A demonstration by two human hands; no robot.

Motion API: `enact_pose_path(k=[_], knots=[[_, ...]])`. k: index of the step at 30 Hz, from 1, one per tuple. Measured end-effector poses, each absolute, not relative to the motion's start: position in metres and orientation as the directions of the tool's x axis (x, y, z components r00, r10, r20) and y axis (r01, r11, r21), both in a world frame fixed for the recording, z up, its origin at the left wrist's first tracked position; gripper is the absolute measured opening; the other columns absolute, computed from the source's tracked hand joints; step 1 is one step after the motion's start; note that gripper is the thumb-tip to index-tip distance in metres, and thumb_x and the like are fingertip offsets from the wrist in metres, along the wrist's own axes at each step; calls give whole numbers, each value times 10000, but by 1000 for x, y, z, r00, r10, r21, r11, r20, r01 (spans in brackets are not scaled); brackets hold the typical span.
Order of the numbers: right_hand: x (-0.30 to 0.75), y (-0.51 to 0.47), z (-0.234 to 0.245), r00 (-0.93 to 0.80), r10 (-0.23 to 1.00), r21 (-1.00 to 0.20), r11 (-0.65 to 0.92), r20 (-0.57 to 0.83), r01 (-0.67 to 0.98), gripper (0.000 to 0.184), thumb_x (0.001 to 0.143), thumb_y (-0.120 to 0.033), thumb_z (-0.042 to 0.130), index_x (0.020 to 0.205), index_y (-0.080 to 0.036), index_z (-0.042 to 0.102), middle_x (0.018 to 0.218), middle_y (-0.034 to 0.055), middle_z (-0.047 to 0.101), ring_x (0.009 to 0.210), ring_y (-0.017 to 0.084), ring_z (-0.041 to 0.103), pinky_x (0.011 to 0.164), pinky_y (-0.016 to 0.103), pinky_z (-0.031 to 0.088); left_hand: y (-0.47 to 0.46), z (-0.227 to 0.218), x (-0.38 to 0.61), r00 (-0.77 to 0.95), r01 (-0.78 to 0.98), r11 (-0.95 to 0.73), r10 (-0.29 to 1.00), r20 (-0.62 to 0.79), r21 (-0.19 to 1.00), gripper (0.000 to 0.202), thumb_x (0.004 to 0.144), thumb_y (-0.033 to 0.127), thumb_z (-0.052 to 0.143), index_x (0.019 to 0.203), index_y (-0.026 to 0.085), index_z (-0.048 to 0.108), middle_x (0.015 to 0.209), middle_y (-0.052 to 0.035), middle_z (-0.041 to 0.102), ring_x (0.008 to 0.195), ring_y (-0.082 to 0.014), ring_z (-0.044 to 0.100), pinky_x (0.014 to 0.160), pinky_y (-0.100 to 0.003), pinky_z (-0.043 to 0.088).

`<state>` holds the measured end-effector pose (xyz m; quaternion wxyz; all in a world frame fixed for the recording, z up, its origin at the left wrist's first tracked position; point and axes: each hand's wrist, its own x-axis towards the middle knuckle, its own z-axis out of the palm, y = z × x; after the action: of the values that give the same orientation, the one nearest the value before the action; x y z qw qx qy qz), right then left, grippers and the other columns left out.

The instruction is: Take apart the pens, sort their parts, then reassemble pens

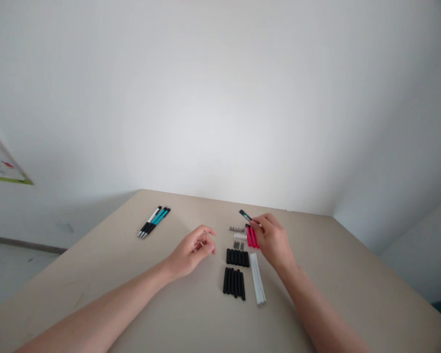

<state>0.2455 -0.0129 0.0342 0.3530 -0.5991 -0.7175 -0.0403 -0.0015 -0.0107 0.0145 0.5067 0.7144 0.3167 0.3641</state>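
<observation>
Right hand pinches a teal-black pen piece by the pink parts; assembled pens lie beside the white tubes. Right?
No. Head view: the assembled pens lie apart on the far left, past the left hand, not beside the white tubes. The right hand does pinch the pen piece by the pink parts.
</observation>
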Motion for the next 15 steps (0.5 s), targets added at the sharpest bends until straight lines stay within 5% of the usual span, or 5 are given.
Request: enact_pose_path(k=[2, 4, 8, 15], knots=[[271, -6, 31, 201, 918, -290, -101, 342, 952, 276, 928, -250, 404, 922, -154, 663, 934, 110, 646, 847, 192, 599, 748, 266, 415, -9, 14, -1, 519, 88, -291, 830, 205, 953, 325, 873, 427, 513, 1061, 163, 486, 769, -31, 618, 715, -148, 529, 649, -248, 368], [292, 0, 25, 289, 926, -257, -226, 243, 940, 288, 904, -231, 423, 849, -115, 681, 865, 155, 665, 828, 238, 621, 710, 299, 420, -8, 13, -1, 512, 94, -290, 835, 203, 952, 319, 869, 424, 518, 1049, 163, 497, 758, -24, 609, 711, -146, 525, 652, -248, 371], [310, 2, 13, 367, 924, -220, -338, 109, 915, 241, 852, -209, 486, 800, -95, 691, 800, 188, 684, 796, 274, 653, 655, 308, 430, -7, 12, -2, 501, 119, -284, 844, 190, 951, 309, 867, 422, 519, 1035, 163, 512, 751, -21, 605, 706, -146, 521, 657, -249, 373], [300, 1, 13, 362, 930, -218, -341, 64, 915, 240, 825, -193, 500, 997, -124, 652, 910, 164, 693, 899, 268, 649, 711, 303, 442, -7, 10, -3, 492, 115, -266, 852, 178, 957, 310, 864, 432, 519, 1020, 164, 519, 750, -26, 603, 728, -155, 539, 673, -254, 382]])
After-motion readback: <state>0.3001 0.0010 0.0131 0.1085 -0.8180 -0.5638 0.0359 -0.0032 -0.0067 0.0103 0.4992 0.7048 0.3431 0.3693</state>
